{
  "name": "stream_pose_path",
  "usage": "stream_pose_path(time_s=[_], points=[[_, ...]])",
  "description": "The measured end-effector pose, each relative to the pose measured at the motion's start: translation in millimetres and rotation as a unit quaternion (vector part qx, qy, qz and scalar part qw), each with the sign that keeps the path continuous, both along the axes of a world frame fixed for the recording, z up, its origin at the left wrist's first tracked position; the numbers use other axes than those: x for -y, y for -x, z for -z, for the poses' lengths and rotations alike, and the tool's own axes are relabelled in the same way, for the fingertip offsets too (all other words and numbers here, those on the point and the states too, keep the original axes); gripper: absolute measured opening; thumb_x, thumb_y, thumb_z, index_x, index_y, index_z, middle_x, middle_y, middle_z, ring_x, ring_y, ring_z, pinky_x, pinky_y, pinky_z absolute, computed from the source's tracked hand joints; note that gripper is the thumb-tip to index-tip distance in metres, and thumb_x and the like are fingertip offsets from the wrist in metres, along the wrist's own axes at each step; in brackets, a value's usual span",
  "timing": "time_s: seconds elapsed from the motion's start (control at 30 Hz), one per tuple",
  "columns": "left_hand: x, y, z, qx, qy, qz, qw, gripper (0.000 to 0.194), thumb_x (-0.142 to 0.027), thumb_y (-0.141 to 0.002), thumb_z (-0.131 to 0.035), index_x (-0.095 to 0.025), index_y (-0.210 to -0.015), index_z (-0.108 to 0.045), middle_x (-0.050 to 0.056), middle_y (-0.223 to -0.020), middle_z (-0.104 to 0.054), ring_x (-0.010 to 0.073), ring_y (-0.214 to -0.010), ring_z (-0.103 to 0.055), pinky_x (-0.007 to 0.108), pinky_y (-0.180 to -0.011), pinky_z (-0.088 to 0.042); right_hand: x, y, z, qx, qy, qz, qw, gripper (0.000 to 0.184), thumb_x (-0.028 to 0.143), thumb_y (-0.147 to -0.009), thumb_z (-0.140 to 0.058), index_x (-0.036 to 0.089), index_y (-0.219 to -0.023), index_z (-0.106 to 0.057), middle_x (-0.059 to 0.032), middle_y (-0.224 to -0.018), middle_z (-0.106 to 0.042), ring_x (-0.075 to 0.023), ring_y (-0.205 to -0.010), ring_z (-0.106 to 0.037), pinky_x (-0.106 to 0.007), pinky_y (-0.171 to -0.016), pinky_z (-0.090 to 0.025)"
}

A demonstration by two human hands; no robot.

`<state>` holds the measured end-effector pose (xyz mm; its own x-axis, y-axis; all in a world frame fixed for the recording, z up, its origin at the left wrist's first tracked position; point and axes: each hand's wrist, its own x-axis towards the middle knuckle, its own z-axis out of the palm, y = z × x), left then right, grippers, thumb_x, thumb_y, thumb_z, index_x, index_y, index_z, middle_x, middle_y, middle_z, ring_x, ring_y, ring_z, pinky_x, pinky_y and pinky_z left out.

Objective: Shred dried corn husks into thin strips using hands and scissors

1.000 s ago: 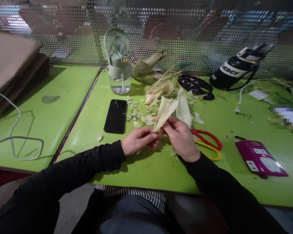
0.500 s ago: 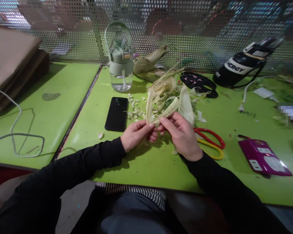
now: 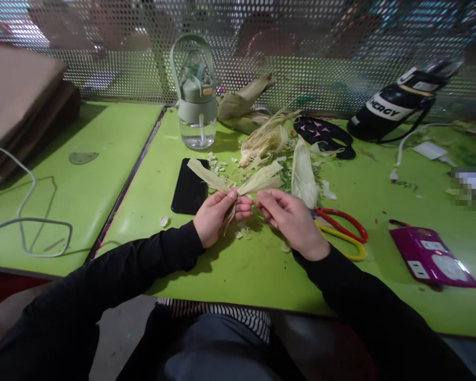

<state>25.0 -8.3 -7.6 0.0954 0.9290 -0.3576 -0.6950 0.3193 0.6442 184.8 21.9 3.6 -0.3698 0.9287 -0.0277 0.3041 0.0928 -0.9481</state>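
Observation:
Pale corn husk strips (image 3: 262, 179) are pinched between the thumb and fingers of my left hand (image 3: 214, 217). They fan out in a V, one strip towards the phone and one to the right, with thin ends hanging below the thumb. Just right of them is my right hand (image 3: 293, 219), apart from the strips, its fingers curled and fingertips pressed together. Whether anything thin is in that pinch is hidden. Behind the hands lie a bundle of dried husk (image 3: 265, 145), a broad husk leaf (image 3: 302, 172) and small scraps. Scissors with red and yellow handles (image 3: 343, 235) lie beside my right wrist.
A black phone (image 3: 184, 193) lies left of the husks, a water bottle (image 3: 198, 119) behind it. Black bottle (image 3: 388, 111), black pouch-like item (image 3: 321, 132) and purple power socket (image 3: 430, 256) are on the right. White cable (image 3: 31, 182) and brown stack (image 3: 19, 90) occupy the left.
My right hand has come off the husk and moved slightly right. The strips in my left hand have spread apart, one now leaning left over the phone's edge.

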Motion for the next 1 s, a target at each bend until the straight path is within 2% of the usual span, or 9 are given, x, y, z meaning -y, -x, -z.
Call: stream_pose_path(time_s=[0.07, 0.13, 0.27, 0.33, 0.43, 0.53, 0.7, 0.77, 1.0], points=[[-0.6, 0.5, -2.5, 0.017, 0.005, -0.010, 1.000, 0.028, -0.011, -0.098, -0.041, -0.008, -0.078, -0.061, 0.005, -0.069, -0.069, 0.0077, -0.059, -0.064, 0.021, -0.066, -0.054, 1.1, -0.7, -0.1, 0.064, -0.031, -0.016, 0.997, 0.044, 0.059, -0.087, -0.057, 0.018, -0.071, -0.061, 0.0049, -0.054, -0.044, -0.0068, -0.045, -0.037, -0.021, -0.038, -0.026], [-0.5, 1.5, -3.7, 0.027, -0.003, -0.009, 1.000, 0.026, -0.010, -0.098, -0.043, -0.009, -0.079, -0.061, 0.006, -0.071, -0.070, 0.0085, -0.061, -0.065, 0.021, -0.067, -0.055, 1.5, 0.0, 1.3, 0.064, -0.011, -0.021, 0.998, 0.043, 0.059, -0.088, -0.054, 0.018, -0.082, -0.067, 0.0044, -0.056, -0.047, -0.0074, -0.046, -0.039, -0.021, -0.040, -0.027], [1.3, 3.1, -0.6, 0.032, -0.039, 0.041, 0.998, 0.019, -0.010, -0.093, -0.052, -0.008, -0.080, -0.066, 0.007, -0.075, -0.072, 0.0085, -0.060, -0.065, 0.021, -0.066, -0.055, 0.5, 4.5, 4.8, -0.095, 0.134, -0.008, 0.986, 0.039, 0.058, -0.085, -0.060, 0.019, -0.087, -0.064, 0.0046, -0.065, -0.055, -0.0052, -0.048, -0.040, -0.018, -0.041, -0.027], [2.0, 3.3, 2.8, 0.037, -0.055, 0.069, 0.995, 0.016, -0.009, -0.091, -0.055, -0.008, -0.081, -0.067, 0.007, -0.075, -0.072, 0.0087, -0.060, -0.066, 0.020, -0.064, -0.055, 0.1, 6.2, 5.2, -0.145, 0.159, 0.009, 0.976, 0.035, 0.053, -0.079, -0.069, 0.019, -0.082, -0.063, 0.0048, -0.068, -0.059, -0.0040, -0.049, -0.041, -0.017, -0.041, -0.029], [2.5, 2.6, 7.1, 0.041, -0.064, 0.076, 0.994, 0.014, -0.007, -0.090, -0.056, -0.008, -0.083, -0.068, 0.007, -0.074, -0.073, 0.0095, -0.063, -0.068, 0.019, -0.064, -0.055, 1.2, 6.1, 4.5, -0.149, 0.120, 0.032, 0.981, 0.031, 0.047, -0.077, -0.074, 0.018, -0.077, -0.063, 0.0054, -0.062, -0.058, -0.0044, -0.048, -0.042, -0.017, -0.041, -0.030], [2.5, 1.1, 8.5, 0.036, -0.057, 0.045, 0.997, 0.015, -0.006, -0.090, -0.055, -0.008, -0.082, -0.067, 0.006, -0.071, -0.073, 0.0086, -0.061, -0.067, 0.018, -0.063, -0.054, 4.5, 5.0, 3.6, -0.093, 0.025, 0.048, 0.994, 0.027, 0.045, -0.081, -0.070, 0.018, -0.075, -0.067, 0.0046, -0.058, -0.058, -0.0064, -0.047, -0.046, -0.019, -0.042, -0.035], [2.2, -1.1, 8.8, 0.016, -0.031, 0.000, 0.999, 0.015, -0.005, -0.090, -0.054, -0.008, -0.080, -0.064, 0.005, -0.065, -0.071, 0.0080, -0.060, -0.066, 0.018, -0.064, -0.054, 9.8, 7.0, 4.0, -0.008, -0.168, 0.072, 0.983, 0.015, 0.035, -0.084, -0.069, 0.020, -0.081, -0.071, -0.0009, -0.078, -0.073, -0.0129, -0.064, -0.064, -0.027, -0.059, -0.052], [2.3, -1.5, 10.1, 0.012, -0.031, -0.001, 0.999, 0.014, -0.005, -0.090, -0.056, -0.008, -0.079, -0.064, 0.005, -0.065, -0.071, 0.0078, -0.059, -0.066, 0.018, -0.064, -0.054, 10.0, 8.0, 3.3, 0.002, -0.182, 0.081, 0.980, 0.013, 0.033, -0.083, -0.070, 0.020, -0.083, -0.070, -0.0008, -0.078, -0.073, -0.0138, -0.064, -0.065, -0.028, -0.059, -0.053], [5.1, -1.9, 13.9, 0.012, -0.042, 0.057, 0.997, 0.007, -0.004, -0.084, -0.063, -0.010, -0.083, -0.060, 0.006, -0.076, -0.074, 0.0106, -0.065, -0.069, 0.020, -0.063, -0.054, 7.8, 6.9, 2.5, -0.062, -0.113, 0.077, 0.989, 0.015, 0.033, -0.079, -0.074, 0.021, -0.080, -0.064, 0.0027, -0.069, -0.067, -0.0100, -0.055, -0.059, -0.023, -0.049, -0.052]])
